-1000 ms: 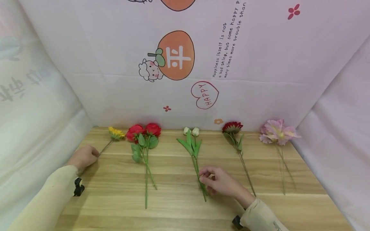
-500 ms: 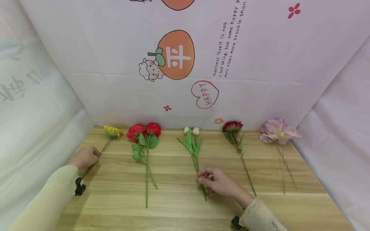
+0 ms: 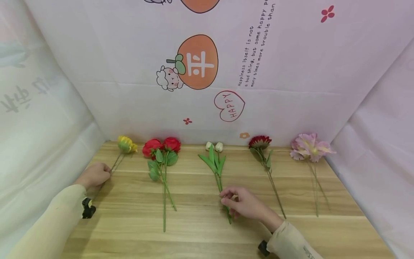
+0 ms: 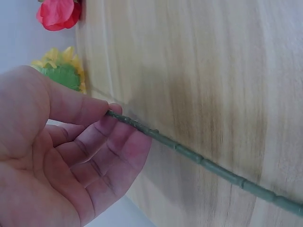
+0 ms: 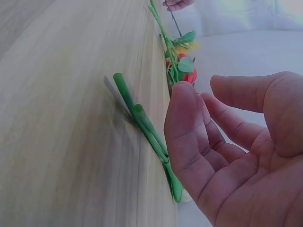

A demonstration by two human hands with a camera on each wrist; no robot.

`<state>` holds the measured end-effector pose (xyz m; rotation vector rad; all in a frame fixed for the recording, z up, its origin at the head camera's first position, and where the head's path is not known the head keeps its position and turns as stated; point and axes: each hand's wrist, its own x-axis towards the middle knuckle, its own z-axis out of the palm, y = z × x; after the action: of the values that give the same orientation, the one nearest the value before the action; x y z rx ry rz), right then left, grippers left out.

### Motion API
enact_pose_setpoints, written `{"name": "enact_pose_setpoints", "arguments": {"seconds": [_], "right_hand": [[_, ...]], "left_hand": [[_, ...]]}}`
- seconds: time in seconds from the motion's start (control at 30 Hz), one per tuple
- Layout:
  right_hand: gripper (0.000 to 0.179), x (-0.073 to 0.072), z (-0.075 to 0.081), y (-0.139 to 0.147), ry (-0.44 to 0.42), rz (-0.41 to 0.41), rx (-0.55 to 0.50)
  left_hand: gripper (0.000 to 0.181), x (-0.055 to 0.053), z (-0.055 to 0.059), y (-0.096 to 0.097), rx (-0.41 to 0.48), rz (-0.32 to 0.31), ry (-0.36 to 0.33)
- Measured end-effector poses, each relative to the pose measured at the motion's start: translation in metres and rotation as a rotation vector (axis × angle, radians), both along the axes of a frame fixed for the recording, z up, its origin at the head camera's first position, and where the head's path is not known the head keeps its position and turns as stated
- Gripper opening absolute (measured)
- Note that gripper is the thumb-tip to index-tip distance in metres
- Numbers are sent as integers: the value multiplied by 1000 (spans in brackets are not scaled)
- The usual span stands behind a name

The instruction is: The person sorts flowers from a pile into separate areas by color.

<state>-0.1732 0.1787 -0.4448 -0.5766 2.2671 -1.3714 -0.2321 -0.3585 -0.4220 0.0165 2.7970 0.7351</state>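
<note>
At the left of the head view my left hand pinches the stem of a yellow sunflower between thumb and fingertips. In the left wrist view its green stem runs from the fingertips down to the lower right, and the flower head shows behind the hand. My right hand hovers over the lower stems of two white tulips. Its fingers are loosely bent, with a gap between thumb and forefinger and nothing in it. In the right wrist view the tulip stems lie on the wood beside the fingers.
Two red roses lie between the hands. To the right are a dark red flower and a pale purple flower. All lie on a wooden table, their heads toward a white printed cloth standing at the back.
The sunflower's head has turned about its stem and shifted slightly left and up, while my left hand stays nearly in place. My right hand has barely moved.
</note>
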Motion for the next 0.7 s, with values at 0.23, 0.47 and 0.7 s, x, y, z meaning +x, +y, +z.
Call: {"name": "enact_pose_setpoints", "arguments": {"seconds": [0.23, 0.47, 0.7], "right_hand": [[28, 1, 2, 1, -6, 3, -14], [28, 1, 3, 3, -13, 2, -23], [29, 0, 4, 2, -15, 15, -37]], "left_hand": [[41, 4, 0, 8, 161, 43, -29], [45, 11, 9, 22, 351, 80, -50], [48, 8, 20, 52, 465, 40, -37]]}}
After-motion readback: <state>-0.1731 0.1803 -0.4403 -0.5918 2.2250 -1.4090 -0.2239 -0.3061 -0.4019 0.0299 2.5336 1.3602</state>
